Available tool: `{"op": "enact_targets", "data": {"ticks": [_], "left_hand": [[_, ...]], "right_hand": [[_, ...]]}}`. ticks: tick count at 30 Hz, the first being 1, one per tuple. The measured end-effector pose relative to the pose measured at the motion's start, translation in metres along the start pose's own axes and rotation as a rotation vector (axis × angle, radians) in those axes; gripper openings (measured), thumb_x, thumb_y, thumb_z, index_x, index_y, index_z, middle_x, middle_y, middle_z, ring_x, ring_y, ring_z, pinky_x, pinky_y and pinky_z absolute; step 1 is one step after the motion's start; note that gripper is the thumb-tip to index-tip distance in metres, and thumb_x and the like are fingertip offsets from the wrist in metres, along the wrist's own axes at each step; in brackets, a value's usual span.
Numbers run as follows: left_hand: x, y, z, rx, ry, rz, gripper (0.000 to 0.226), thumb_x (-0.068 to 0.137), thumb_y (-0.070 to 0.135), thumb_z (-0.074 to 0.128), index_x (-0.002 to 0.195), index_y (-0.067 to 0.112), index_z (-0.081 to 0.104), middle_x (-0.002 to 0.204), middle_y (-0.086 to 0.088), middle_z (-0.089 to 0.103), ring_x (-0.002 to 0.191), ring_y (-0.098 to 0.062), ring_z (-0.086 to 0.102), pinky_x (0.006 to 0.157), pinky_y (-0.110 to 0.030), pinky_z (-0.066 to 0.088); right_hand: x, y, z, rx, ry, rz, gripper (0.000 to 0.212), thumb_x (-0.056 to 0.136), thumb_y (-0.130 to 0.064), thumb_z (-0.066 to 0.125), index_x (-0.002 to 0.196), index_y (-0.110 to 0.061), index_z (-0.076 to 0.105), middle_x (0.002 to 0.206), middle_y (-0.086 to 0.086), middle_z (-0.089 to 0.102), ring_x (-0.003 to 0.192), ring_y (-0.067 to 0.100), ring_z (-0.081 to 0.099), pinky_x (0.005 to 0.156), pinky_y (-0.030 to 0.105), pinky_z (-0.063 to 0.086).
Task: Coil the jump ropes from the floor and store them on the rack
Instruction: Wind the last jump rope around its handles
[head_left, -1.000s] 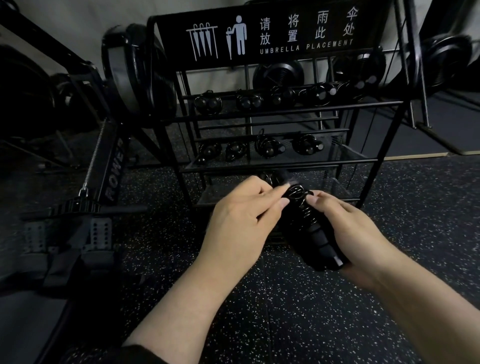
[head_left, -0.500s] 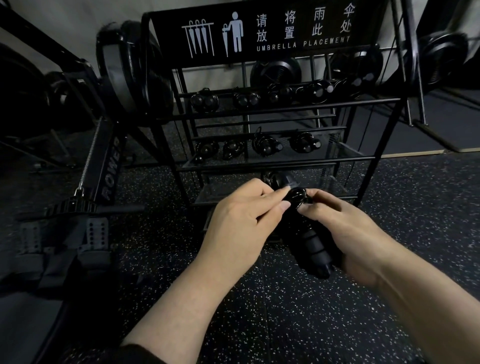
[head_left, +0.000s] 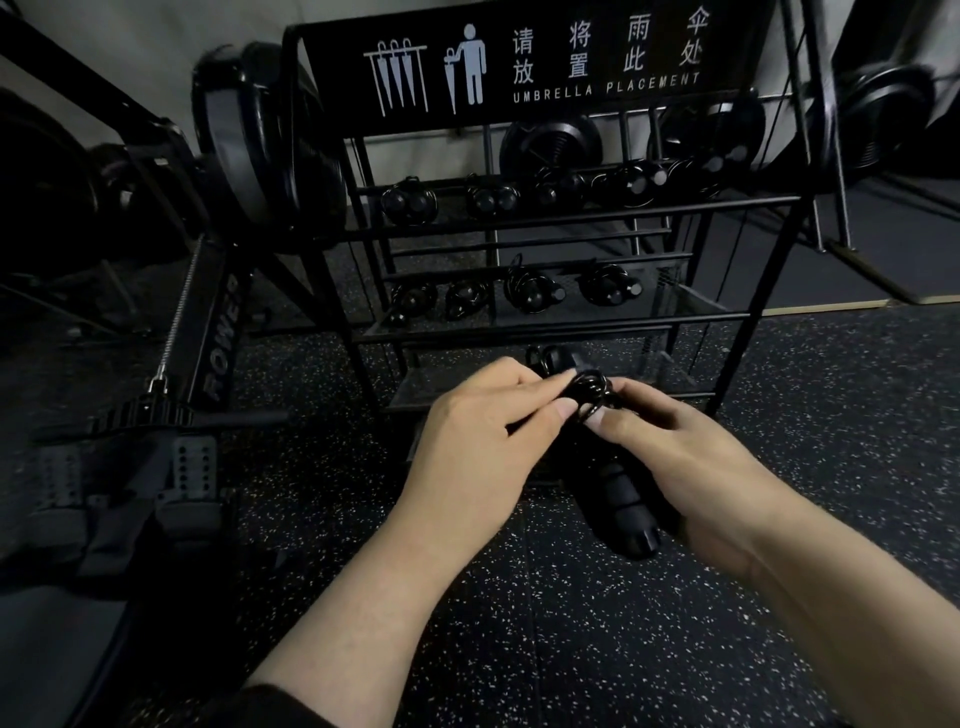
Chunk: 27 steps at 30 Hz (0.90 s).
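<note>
- Since a second ago: drawn closer together, both hands, over the top of the bundle; less of the wound cord left showing between the fingertips, only a small cluster of loops; rack and floor unchanged.
- Head view, left hand: palm down, fingers curled and pressed side by side, thumb and forefinger tips pinching the glossy black coiled cord at the top of the bundle.
- Head view, right hand: wrapped round the black foam-grip jump rope handles, thumb tip laid against the cord loops from the right, nearly meeting the left fingertips; remaining fingers hidden behind the handles, spread impossible to tell.
- Jump rope held in the air between both hands, just in front of the lowest shelf of the black metal wire rack, above the dark speckled rubber floor; butt ends of the handles pointing down toward the camera.
- On the rack: five black coiled rope bundles along the top shelf, four more on the middle shelf, one dark bundle on the bottom shelf just beyond the fingertips.
- Topped by a black sign panel with white umbrella pictograms and the words UMBRELLA PLACEMENT.
- At left, beside the rack: black rowing machine, rail lettered ROWER.
</note>
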<state>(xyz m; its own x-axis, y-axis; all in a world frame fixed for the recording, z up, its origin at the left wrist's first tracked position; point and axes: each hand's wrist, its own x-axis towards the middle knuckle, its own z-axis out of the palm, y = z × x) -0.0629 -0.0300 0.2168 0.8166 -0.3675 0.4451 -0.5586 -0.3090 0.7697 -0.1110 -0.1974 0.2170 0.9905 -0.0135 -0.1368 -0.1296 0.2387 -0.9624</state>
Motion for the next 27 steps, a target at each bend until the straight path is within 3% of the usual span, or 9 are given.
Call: {"op": "enact_targets", "data": {"ticks": [4, 7, 10, 13, 16, 19, 22, 24, 27], "left_hand": [[0.001, 0.0, -0.004, -0.018, -0.002, -0.016, 0.023, 0.097, 0.018, 0.068, 0.116, 0.025, 0.077, 0.088, 0.01, 0.066, 0.088, -0.009, 0.065, 0.08, -0.019, 0.05], [0.002, -0.001, -0.007, 0.027, -0.01, 0.01, 0.023, 0.096, 0.017, 0.068, 0.116, 0.024, 0.078, 0.085, 0.011, 0.064, 0.086, -0.009, 0.064, 0.078, -0.014, 0.047], [0.003, -0.003, -0.011, 0.106, -0.051, 0.074, 0.025, 0.097, 0.018, 0.067, 0.12, 0.025, 0.075, 0.087, 0.008, 0.062, 0.089, -0.013, 0.063, 0.081, -0.016, 0.047], [0.005, -0.005, -0.014, 0.106, -0.099, 0.073, 0.023, 0.098, 0.019, 0.065, 0.118, 0.023, 0.077, 0.089, 0.008, 0.061, 0.089, -0.015, 0.063, 0.081, -0.021, 0.049], [0.007, -0.007, -0.015, 0.091, -0.161, 0.023, 0.02, 0.098, 0.025, 0.064, 0.11, 0.014, 0.076, 0.089, 0.007, 0.06, 0.085, -0.015, 0.061, 0.077, -0.027, 0.05], [0.006, -0.008, -0.013, 0.123, -0.196, -0.004, 0.024, 0.098, 0.032, 0.061, 0.105, 0.012, 0.072, 0.086, 0.006, 0.06, 0.082, -0.017, 0.061, 0.074, -0.033, 0.05], [0.005, -0.006, -0.011, 0.133, -0.191, -0.029, 0.021, 0.099, 0.033, 0.061, 0.097, 0.013, 0.069, 0.083, 0.004, 0.059, 0.079, -0.018, 0.06, 0.072, -0.037, 0.048], [0.004, -0.006, -0.01, 0.132, -0.185, -0.057, 0.019, 0.099, 0.033, 0.062, 0.091, 0.016, 0.065, 0.081, 0.003, 0.059, 0.076, -0.016, 0.058, 0.072, -0.038, 0.048], [0.002, -0.006, -0.007, 0.12, -0.183, -0.07, 0.02, 0.099, 0.031, 0.063, 0.083, 0.02, 0.058, 0.079, 0.004, 0.057, 0.072, -0.013, 0.057, 0.068, -0.035, 0.048]], "right_hand": [[-0.001, 0.0, 0.002, 0.028, -0.021, -0.012, 0.02, 0.087, -0.028, 0.068, 0.106, -0.025, 0.074, 0.071, 0.008, 0.069, 0.053, 0.015, 0.062, 0.042, 0.025, 0.048], [0.0, -0.001, 0.0, 0.028, -0.021, 0.02, 0.032, 0.08, -0.032, 0.068, 0.11, -0.023, 0.071, 0.063, -0.001, 0.063, 0.046, 0.011, 0.055, 0.039, 0.022, 0.043], [0.001, 0.002, -0.003, 0.069, 0.015, 0.078, 0.043, 0.078, -0.034, 0.07, 0.115, -0.014, 0.057, 0.058, -0.001, 0.056, 0.042, 0.012, 0.048, 0.038, 0.021, 0.038], [-0.001, 0.002, -0.003, 0.107, 0.015, 0.093, 0.031, 0.085, -0.033, 0.068, 0.104, -0.018, 0.049, 0.056, -0.001, 0.052, 0.039, 0.012, 0.045, 0.037, 0.02, 0.037], [-0.005, 0.001, 0.0, 0.147, 0.027, 0.088, 0.022, 0.094, -0.031, 0.063, 0.103, -0.015, 0.051, 0.061, 0.003, 0.058, 0.042, 0.015, 0.055, 0.038, 0.021, 0.041], [-0.005, 0.003, 0.001, 0.141, 0.064, 0.073, 0.037, 0.092, -0.033, 0.066, 0.11, -0.004, 0.052, 0.088, 0.02, 0.07, 0.067, 0.032, 0.07, 0.045, 0.028, 0.044], [-0.001, 0.007, 0.002, 0.114, 0.117, 0.021, 0.042, 0.087, -0.033, 0.071, 0.111, -0.004, 0.053, 0.102, 0.029, 0.07, 0.082, 0.041, 0.069, 0.057, 0.034, 0.042], [0.0, 0.009, 0.004, 0.092, 0.15, -0.013, 0.034, 0.088, -0.033, 0.073, 0.104, -0.007, 0.058, 0.095, 0.022, 0.071, 0.081, 0.04, 0.068, 0.06, 0.036, 0.043], [0.002, 0.012, 0.003, -0.006, 0.205, -0.054, 0.019, 0.093, -0.03, 0.071, 0.097, -0.014, 0.063, 0.075, 0.006, 0.066, 0.065, 0.029, 0.063, 0.048, 0.03, 0.043]]}}
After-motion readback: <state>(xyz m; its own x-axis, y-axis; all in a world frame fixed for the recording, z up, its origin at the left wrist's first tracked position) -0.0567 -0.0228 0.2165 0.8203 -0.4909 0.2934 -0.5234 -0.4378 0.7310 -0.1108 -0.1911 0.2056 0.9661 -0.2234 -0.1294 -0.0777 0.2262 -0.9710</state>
